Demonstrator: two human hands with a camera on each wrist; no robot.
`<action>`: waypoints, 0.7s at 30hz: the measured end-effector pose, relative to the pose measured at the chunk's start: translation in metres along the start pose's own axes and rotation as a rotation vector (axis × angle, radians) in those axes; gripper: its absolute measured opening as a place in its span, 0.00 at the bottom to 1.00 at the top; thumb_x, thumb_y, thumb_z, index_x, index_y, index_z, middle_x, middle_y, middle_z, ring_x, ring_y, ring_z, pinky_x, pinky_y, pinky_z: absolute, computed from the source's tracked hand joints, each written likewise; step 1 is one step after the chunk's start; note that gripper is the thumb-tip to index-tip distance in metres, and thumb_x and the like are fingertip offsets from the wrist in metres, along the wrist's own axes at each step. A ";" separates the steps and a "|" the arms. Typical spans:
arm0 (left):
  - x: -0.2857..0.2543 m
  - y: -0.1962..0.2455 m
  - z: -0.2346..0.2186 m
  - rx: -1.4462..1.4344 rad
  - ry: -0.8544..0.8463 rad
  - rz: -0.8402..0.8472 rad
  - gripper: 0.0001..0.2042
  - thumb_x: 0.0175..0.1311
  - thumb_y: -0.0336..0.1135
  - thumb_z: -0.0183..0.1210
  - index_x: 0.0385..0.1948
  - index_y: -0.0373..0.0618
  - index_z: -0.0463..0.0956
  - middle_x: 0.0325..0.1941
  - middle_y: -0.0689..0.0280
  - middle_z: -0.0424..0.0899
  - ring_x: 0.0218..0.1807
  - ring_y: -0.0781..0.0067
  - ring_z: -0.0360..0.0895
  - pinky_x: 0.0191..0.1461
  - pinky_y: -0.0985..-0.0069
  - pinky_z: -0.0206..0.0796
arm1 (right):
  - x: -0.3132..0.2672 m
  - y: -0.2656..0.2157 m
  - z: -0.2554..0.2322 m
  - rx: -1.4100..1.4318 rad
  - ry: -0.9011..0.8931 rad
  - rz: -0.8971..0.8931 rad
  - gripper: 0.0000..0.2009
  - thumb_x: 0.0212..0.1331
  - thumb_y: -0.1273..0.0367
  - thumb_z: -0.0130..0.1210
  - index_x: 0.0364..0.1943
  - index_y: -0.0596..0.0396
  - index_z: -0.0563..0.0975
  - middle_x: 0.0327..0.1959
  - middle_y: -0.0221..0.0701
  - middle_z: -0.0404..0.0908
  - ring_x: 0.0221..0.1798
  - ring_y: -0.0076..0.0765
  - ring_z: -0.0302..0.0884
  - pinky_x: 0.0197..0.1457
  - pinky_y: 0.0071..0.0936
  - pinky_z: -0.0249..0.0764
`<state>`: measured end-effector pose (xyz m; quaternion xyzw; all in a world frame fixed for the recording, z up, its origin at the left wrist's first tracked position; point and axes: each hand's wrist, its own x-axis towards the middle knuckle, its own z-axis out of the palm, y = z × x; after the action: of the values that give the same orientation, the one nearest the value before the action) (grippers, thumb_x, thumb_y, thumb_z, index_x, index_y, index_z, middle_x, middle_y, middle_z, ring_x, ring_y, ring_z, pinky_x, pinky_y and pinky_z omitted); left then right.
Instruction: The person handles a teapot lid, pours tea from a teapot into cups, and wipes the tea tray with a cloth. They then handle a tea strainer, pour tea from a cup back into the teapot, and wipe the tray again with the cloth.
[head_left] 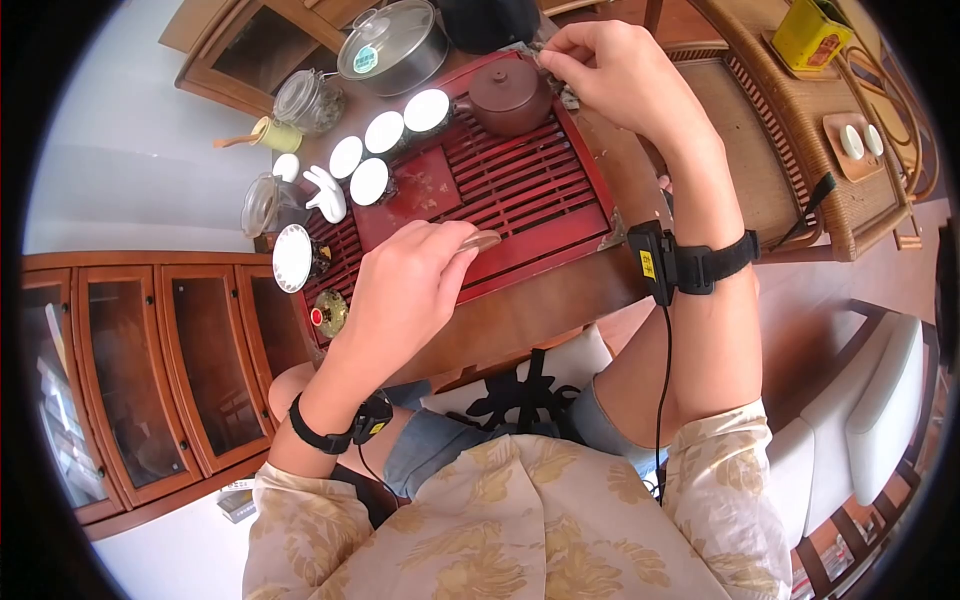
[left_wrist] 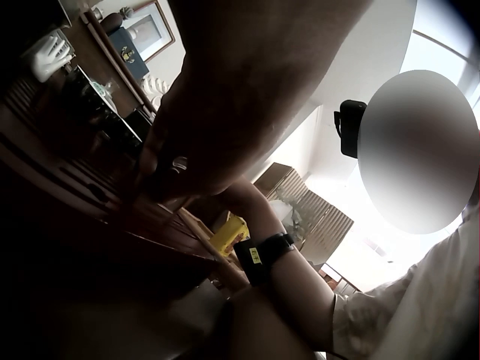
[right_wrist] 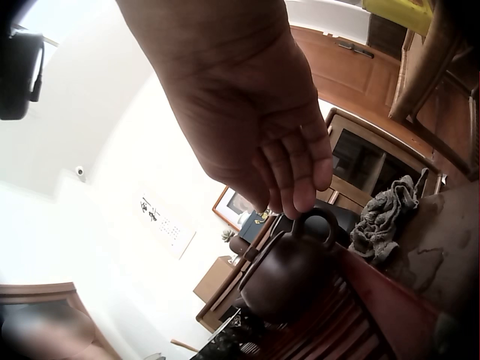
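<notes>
My left hand (head_left: 410, 285) is over the near part of the red slatted tea tray (head_left: 560, 245). Between its thumb and bent fingers it pinches a small glossy brown object (head_left: 482, 241), largely covered by the fingers. At the tray's far right corner stands a dark brown clay teapot (head_left: 508, 97) with its lid on. My right hand (head_left: 620, 75) reaches over beside it, fingers drawn close together. In the right wrist view, these fingertips (right_wrist: 303, 204) are right at the top of the teapot's loop handle (right_wrist: 327, 229), not curled round it.
Several white-lined cups (head_left: 385, 132) stand along the tray's far left side. Near them are a white hand-shaped figurine (head_left: 326, 194), glass jars (head_left: 307, 100) and a lidded pot (head_left: 393, 48). A crumpled grey cloth (right_wrist: 386, 217) lies beyond the teapot. A wicker cart (head_left: 780, 170) stands at right.
</notes>
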<state>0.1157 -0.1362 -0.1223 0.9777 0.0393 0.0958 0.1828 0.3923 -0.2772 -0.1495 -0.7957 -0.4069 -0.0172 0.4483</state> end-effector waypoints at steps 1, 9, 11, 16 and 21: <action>0.000 -0.001 0.000 0.008 0.000 0.005 0.07 0.73 0.29 0.69 0.48 0.42 0.86 0.37 0.54 0.88 0.42 0.47 0.86 0.45 0.53 0.80 | 0.000 0.001 0.000 0.000 -0.001 -0.001 0.15 0.75 0.60 0.67 0.52 0.58 0.91 0.37 0.43 0.94 0.40 0.41 0.93 0.49 0.38 0.87; 0.001 -0.002 -0.002 0.026 -0.011 0.017 0.10 0.70 0.28 0.71 0.50 0.41 0.88 0.41 0.51 0.90 0.41 0.44 0.88 0.45 0.59 0.80 | 0.000 -0.002 -0.001 0.005 -0.007 0.011 0.16 0.75 0.59 0.67 0.51 0.58 0.91 0.36 0.43 0.94 0.38 0.42 0.93 0.47 0.38 0.87; 0.001 -0.001 -0.003 0.023 -0.004 0.019 0.10 0.71 0.28 0.71 0.50 0.41 0.88 0.41 0.51 0.90 0.41 0.44 0.88 0.45 0.59 0.80 | 0.000 0.002 0.001 0.002 0.004 -0.007 0.16 0.75 0.59 0.67 0.52 0.58 0.91 0.36 0.43 0.94 0.38 0.41 0.92 0.47 0.38 0.86; 0.001 0.001 0.000 0.032 -0.007 0.015 0.10 0.71 0.28 0.71 0.50 0.42 0.88 0.40 0.52 0.89 0.40 0.44 0.87 0.44 0.58 0.79 | -0.001 -0.003 -0.001 0.026 -0.018 0.034 0.16 0.75 0.60 0.67 0.51 0.59 0.91 0.36 0.43 0.93 0.38 0.41 0.92 0.47 0.38 0.86; -0.001 0.006 -0.002 0.036 -0.029 0.026 0.10 0.71 0.29 0.71 0.50 0.42 0.88 0.38 0.53 0.88 0.39 0.44 0.87 0.43 0.57 0.79 | 0.000 0.000 -0.001 -0.002 -0.003 0.001 0.15 0.75 0.60 0.67 0.51 0.58 0.91 0.36 0.43 0.93 0.37 0.41 0.92 0.47 0.37 0.86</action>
<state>0.1146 -0.1407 -0.1183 0.9825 0.0257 0.0831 0.1646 0.3929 -0.2782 -0.1492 -0.7964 -0.4071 -0.0160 0.4470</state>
